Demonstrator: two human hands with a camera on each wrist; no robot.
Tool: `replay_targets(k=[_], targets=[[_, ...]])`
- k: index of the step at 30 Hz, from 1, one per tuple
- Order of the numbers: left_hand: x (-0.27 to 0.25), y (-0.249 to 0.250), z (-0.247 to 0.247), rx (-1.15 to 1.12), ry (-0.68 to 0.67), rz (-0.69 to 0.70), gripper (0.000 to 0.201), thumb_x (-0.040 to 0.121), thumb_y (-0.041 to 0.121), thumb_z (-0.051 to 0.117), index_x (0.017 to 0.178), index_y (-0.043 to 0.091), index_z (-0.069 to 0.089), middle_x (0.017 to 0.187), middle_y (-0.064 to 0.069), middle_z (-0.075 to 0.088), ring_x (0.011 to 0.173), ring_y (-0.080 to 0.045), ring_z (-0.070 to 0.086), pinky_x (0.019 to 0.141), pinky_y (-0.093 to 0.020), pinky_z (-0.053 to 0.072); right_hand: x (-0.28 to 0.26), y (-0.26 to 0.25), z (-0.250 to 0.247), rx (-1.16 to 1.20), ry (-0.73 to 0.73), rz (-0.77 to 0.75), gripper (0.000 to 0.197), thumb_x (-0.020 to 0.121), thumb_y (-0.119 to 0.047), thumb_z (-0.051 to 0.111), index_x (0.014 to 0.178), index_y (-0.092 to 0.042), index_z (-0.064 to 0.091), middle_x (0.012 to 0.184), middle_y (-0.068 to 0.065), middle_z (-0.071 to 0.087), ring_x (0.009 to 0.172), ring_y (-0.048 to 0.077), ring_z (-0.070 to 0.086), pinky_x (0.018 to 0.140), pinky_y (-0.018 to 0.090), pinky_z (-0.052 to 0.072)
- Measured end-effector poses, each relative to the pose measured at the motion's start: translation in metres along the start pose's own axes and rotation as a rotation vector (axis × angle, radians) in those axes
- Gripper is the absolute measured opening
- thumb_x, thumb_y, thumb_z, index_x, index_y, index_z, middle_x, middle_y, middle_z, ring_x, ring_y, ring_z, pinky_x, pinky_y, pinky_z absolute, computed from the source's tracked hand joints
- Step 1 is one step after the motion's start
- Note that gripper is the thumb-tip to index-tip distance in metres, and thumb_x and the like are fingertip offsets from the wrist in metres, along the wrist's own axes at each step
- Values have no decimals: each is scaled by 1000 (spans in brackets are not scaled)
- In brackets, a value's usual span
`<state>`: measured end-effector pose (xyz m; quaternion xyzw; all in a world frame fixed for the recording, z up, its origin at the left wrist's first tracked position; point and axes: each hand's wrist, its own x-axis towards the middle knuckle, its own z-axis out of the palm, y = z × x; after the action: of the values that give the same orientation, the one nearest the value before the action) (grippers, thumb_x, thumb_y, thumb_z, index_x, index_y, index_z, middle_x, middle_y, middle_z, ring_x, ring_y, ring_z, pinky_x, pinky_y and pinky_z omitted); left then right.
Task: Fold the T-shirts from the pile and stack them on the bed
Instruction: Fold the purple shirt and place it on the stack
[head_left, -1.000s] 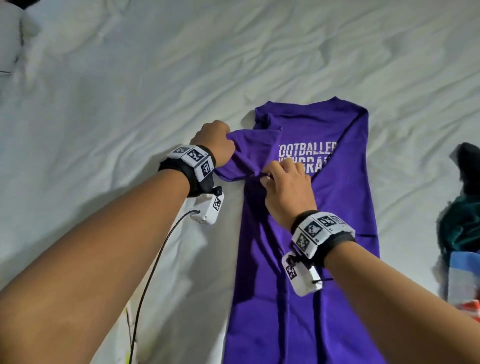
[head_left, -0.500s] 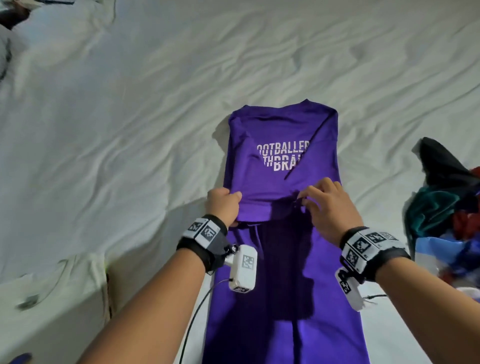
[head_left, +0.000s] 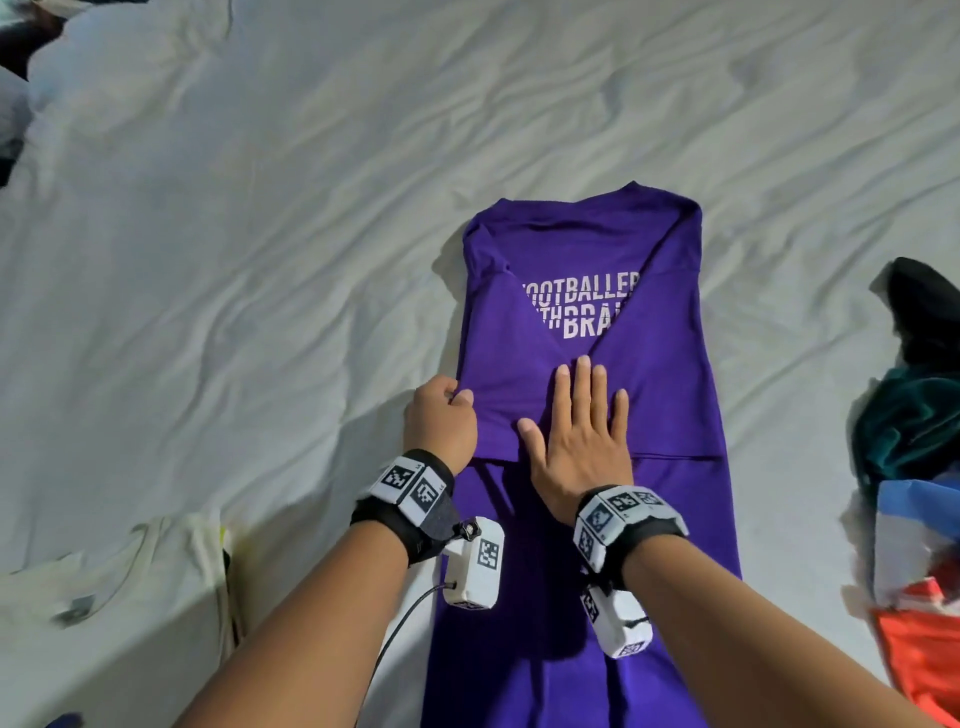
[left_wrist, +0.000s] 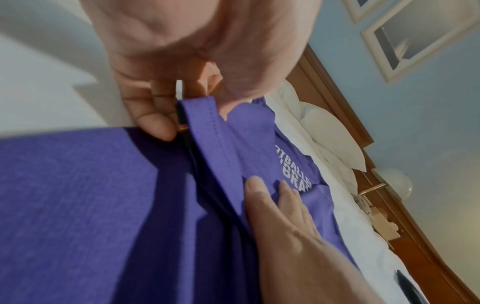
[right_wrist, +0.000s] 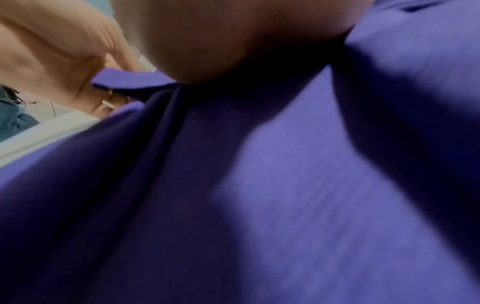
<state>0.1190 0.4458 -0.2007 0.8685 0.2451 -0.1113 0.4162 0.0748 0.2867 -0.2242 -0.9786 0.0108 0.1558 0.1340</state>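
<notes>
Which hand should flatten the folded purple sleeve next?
Right. The right hand already lies flat, fingers straight, on the purple T-shirt; the left hand is busy pinching the sleeve edge.

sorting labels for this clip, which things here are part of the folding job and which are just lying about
Job:
purple shirt
left hand, pinching its sleeve hem
right hand, flat on it
clothes pile
cream shirt
bed

Lying about:
pillows
picture frames
headboard
</notes>
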Motion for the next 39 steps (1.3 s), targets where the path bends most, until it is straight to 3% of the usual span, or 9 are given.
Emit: replay_targets(k=[6, 10, 15, 24, 28, 31, 34, 37, 39], targets=[[-6, -10, -4, 278, -6, 165, 20, 99, 14, 55, 120, 15, 57, 112, -8, 67, 105, -34, 61, 87, -45, 50, -9, 1, 14, 4, 107, 24, 82, 103, -61, 11, 160, -6, -9, 168, 12, -17, 154, 24, -20, 126, 50, -3], [1, 2, -9, 744, 113, 648, 55, 94, 28, 61, 146, 17, 44, 145, -16, 43, 129, -38, 46, 99, -53, 43, -13, 4, 20, -14, 113, 13, 83, 104, -60, 16, 160, -1, -3, 168, 15, -13, 155, 27, -16, 126, 51, 2], [54, 13, -1, 1096, -268, 1184, 73, 101, 54, 27, 164, 21, 13, 171, -10, 3, 158, -33, 3, 124, -59, 9, -12, 7, 24, -32, 103, 7, 83, 104, -59, 14, 160, 0, -1, 168, 17, -10, 155, 29, -14, 126, 52, 3], [151, 42, -12, 1176, -279, 1153, 67, 103, 65, 6, 161, 36, -10, 171, 1, -11, 158, -23, -7, 124, -59, 4, -9, 7, 31, -45, 132, 13, 80, 105, -56, 18, 160, -1, 0, 168, 17, -8, 156, 30, -11, 126, 51, 0], [166, 61, -19, 1211, -225, 1027, 64, 104, 58, 1, 163, 33, -4, 171, -3, -5, 158, -28, -4, 122, -65, 3, -7, 7, 35, -49, 129, 18, 79, 105, -55, 18, 159, 0, 0, 168, 17, -7, 156, 31, -11, 126, 52, 1], [137, 67, -25, 992, -171, 967, 66, 105, 50, 16, 163, 19, 16, 171, -12, 5, 157, -35, 4, 121, -65, 10, -7, 7, 36, -38, 121, 27, 79, 105, -55, 16, 159, 1, 2, 168, 18, -6, 156, 31, -10, 125, 54, 4], [75, 38, -10, 929, -176, 1128, 65, 104, 46, 29, 161, 14, 25, 169, -17, 12, 156, -37, 12, 120, -63, 17, -6, 7, 37, -29, 135, 27, 79, 104, -53, 21, 159, 2, 7, 168, 19, -3, 156, 32, -7, 125, 54, 4], [29, -10, -2, 1067, -348, 1146, 67, 106, 51, 25, 164, 18, 14, 171, -14, 1, 157, -33, 8, 121, -61, 15, -6, 8, 38, -36, 137, 15, 80, 104, -53, 24, 159, 2, 5, 168, 19, -4, 156, 31, -9, 125, 53, 2], [34, -32, -8, 1105, -322, 1091, 68, 107, 52, 21, 164, 19, 6, 171, -12, -2, 157, -32, 7, 121, -60, 15, -5, 8, 38, -24, 127, 10, 80, 104, -54, 23, 160, 0, 2, 168, 18, -6, 156, 29, -12, 126, 52, -1]])
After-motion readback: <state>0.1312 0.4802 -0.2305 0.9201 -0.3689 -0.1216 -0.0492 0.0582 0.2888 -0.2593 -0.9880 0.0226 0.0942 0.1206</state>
